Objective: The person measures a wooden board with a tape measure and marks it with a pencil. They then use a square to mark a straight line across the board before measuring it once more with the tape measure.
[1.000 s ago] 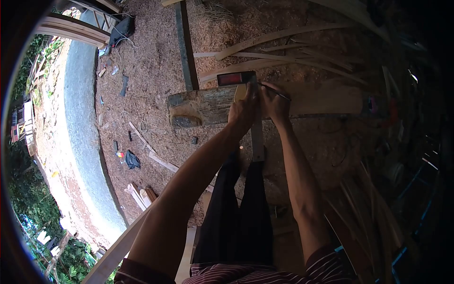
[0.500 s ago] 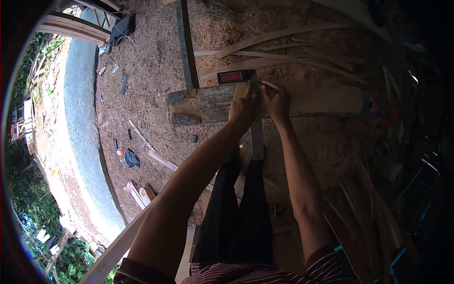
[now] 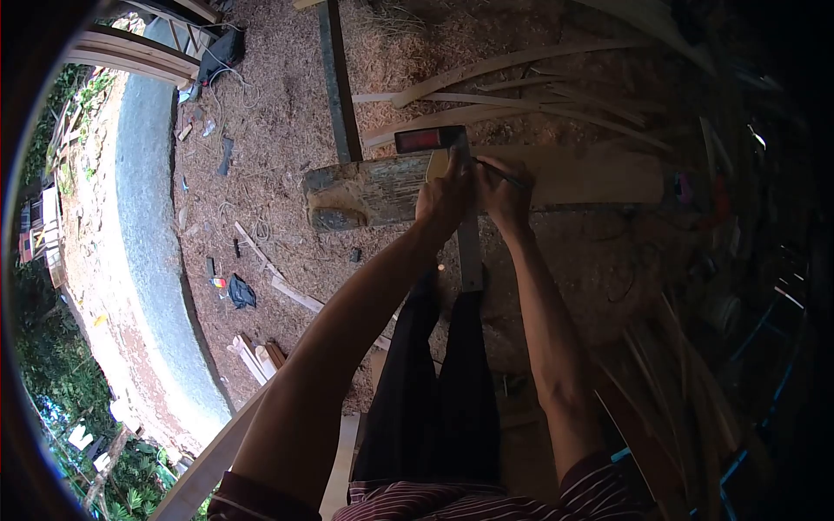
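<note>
A try square point(image 3: 470, 252) lies across a pale wooden board point(image 3: 599, 178), its dark stock with a red inset at the far edge and its metal blade reaching back toward my legs. My left hand point(image 3: 441, 201) grips and presses the square near the corner. Just right of the blade, my right hand point(image 3: 506, 198) is closed around a thin dark pencil point(image 3: 509, 176), held slanted with its tip close to the blade edge. Under the board sits a weathered timber block point(image 3: 373, 193). The fingers partly hide the pencil tip and the board there.
A dark beam point(image 3: 339, 82) runs away from the timber block. Long curved wood offcuts point(image 3: 521, 61) lie on the shaving-covered ground beyond. A black plastic bag point(image 3: 241, 292) and wood scraps point(image 3: 256, 356) are at left, near a concrete strip point(image 3: 152, 217). More strips point(image 3: 678, 373) stand at lower right.
The view has shifted slightly. My right hand and the pencil have moved a little toward me along the blade, while my left hand stays on the square.
</note>
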The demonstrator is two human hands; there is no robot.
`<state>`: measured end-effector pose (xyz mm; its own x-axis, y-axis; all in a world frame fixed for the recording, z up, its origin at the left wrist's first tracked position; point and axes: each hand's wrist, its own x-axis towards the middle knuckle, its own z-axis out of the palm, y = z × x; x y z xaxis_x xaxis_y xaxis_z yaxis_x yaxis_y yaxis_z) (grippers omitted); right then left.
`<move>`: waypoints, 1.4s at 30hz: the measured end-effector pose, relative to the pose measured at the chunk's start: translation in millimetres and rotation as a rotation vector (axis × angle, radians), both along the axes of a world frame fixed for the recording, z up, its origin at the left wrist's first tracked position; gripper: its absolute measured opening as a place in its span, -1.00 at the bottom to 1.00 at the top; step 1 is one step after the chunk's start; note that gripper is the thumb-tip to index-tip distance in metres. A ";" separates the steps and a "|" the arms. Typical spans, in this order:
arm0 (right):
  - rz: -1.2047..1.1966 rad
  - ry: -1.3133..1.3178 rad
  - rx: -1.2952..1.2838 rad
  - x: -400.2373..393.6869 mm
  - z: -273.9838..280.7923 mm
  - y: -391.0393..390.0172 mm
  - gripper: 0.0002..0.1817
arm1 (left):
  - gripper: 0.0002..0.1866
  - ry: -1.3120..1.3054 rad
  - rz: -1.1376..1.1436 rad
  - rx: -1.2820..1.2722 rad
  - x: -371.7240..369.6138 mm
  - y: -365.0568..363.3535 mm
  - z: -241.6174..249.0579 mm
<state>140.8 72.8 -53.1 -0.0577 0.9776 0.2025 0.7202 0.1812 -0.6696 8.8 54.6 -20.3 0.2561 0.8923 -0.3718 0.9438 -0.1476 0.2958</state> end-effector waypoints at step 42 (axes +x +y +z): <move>-0.037 0.271 -0.260 18.0 0.5 -112.6 -0.74 | 0.07 0.000 -0.032 0.003 -4.4 -0.6 -14.2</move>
